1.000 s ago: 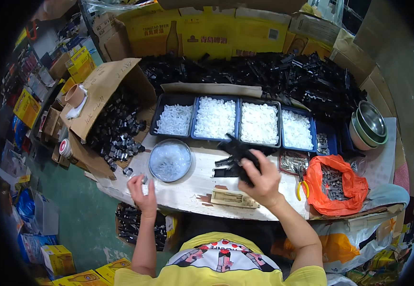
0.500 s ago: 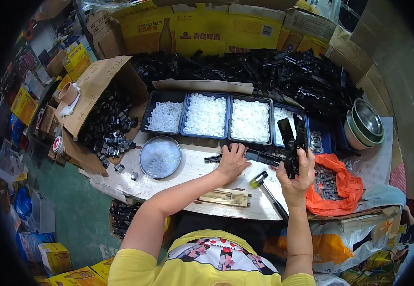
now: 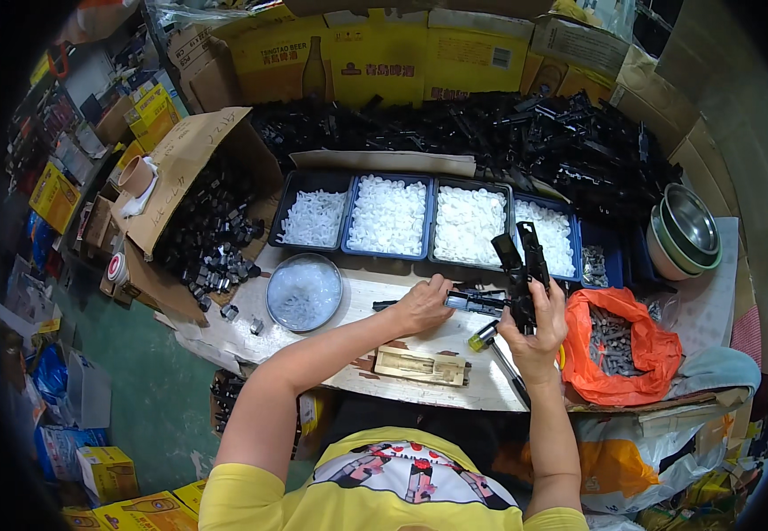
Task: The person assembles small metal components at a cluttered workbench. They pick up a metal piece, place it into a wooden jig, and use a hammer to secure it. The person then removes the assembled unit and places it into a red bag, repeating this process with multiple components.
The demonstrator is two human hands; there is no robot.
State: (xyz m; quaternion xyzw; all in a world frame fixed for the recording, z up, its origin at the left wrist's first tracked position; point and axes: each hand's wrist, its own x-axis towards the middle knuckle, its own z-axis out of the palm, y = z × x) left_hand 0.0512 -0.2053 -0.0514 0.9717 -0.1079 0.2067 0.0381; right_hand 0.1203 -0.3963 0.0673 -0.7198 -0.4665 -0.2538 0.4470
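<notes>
My right hand grips black gun-shaped plastic parts, upright above the white worktop, with two long pieces sticking up side by side. Curled low on the worktop, my left hand closes on a slim black plastic part that reaches right toward the held parts. The end of another dark piece shows at the left wrist; whether it joins on is hidden. Below the hands lies a mallet with a yellow-green face, partly behind my right wrist. A cream-coloured block fixture rests near the front edge.
Trays of small white parts line the back, before a heap of black parts. A round dish and a carton of metal pieces are at left. An orange bag of grey pieces and stacked bowls stand right.
My right hand has moved slightly left and down with the black parts, which now tilt differently. My left hand has shifted a little down. The view has shifted slightly.
</notes>
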